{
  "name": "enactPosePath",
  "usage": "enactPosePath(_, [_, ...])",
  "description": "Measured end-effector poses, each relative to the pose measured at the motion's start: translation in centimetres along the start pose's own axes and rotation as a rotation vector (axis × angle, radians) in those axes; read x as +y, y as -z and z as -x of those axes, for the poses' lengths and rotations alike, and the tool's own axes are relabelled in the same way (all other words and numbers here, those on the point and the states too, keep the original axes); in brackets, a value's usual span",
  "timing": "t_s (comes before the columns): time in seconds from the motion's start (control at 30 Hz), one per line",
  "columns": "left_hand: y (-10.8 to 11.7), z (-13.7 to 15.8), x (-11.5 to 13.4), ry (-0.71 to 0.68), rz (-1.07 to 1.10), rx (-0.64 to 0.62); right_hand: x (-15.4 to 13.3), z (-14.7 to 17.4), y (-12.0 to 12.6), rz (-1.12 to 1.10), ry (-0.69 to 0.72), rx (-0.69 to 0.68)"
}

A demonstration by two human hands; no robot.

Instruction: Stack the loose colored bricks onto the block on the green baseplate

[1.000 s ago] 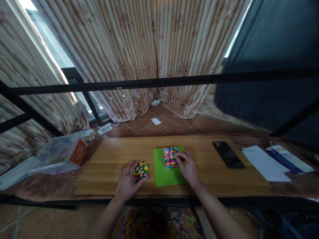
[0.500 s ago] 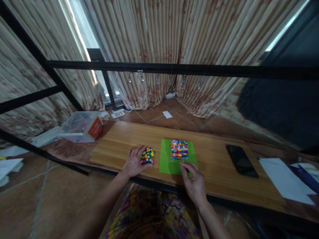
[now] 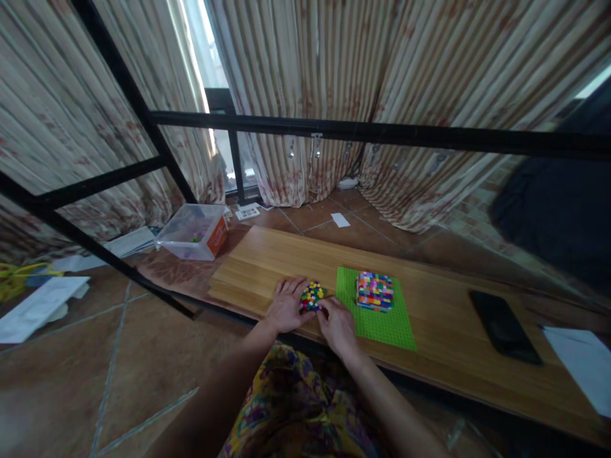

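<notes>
Open left hand [image 3: 286, 306] cups loose multicoloured plastic bricks [image 3: 312, 295]; right hand [image 3: 338, 326] reaches their edge, grip unclear! Multicoloured cuboid brick block [image 3: 375, 291] stands upright, long axis unclear.

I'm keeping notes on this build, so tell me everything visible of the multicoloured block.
The multicoloured block is a squat box of small, plastic-looking bricks in layers, orange, pink, white and blue among them. It rests on the far half of the green studded plate, with bare plate in front. Only the plate visibly touches it; its back is hidden.
</notes>
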State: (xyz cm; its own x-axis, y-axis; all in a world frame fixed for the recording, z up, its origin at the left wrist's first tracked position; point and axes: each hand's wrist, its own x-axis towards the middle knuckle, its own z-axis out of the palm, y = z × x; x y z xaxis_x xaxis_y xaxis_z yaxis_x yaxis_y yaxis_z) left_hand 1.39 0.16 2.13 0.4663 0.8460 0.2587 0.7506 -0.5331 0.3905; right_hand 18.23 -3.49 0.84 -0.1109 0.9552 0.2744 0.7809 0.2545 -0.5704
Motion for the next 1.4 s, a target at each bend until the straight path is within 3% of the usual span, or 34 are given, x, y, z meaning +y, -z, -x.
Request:
enactPosePath(0.23, [-0.3, 0.0, -0.3, 0.012, -0.012, 0.013, -0.2, -0.5, -0.7, 0.072, 0.015, 0.067])
enactPosePath(0.47, [-0.2, -0.2, -0.4, 0.001, -0.029, 0.023, 0.1, -0.4, 0.1, -0.042, 0.001, 0.121])
enactPosePath(0.77, [-0.5, -0.7, -0.7, -0.022, -0.024, 0.066, 4.7, 3.5, 6.8, -0.098, -0.212, 0.347])
enactPosePath(0.97, [-0.7, -0.8, -0.7, -0.029, -0.048, 0.064, 6.3, 1.1, 10.7, -0.191, -0.212, 0.445])
enactPosePath(1.2, [-0.6, -0.9, -0.6, -0.018, -0.043, 0.039, 8.6, -1.6, 10.1, -0.058, -0.063, 0.394])
enactPosePath(1.4, [-0.4, -0.9, -0.3, -0.010, -0.041, 0.037, 9.2, -1.5, 9.3, -0.056, -0.056, 0.411])
